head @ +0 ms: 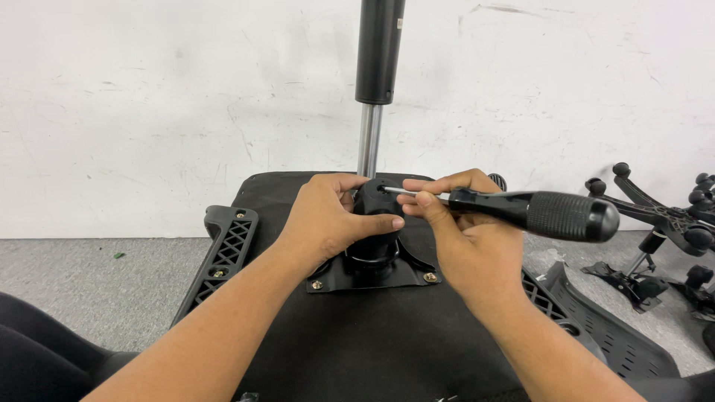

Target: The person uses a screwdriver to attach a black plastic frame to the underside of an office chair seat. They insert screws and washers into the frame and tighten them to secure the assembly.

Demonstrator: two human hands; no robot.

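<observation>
Against a scuffed white wall (149, 112), an upturned chair seat (372, 335) braces the work as the left hand (331, 216) clamps the black mechanism housing (376, 223) steady and the right hand (462, 231), closed on a screwdriver (536, 212), steers its tip into the top.

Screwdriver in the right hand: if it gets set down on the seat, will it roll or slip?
The screwdriver has a round, thick handle, so it probably rolls. Its ribbed grip probably resists slipping in the right hand. The fabric seat may slow it.
</observation>
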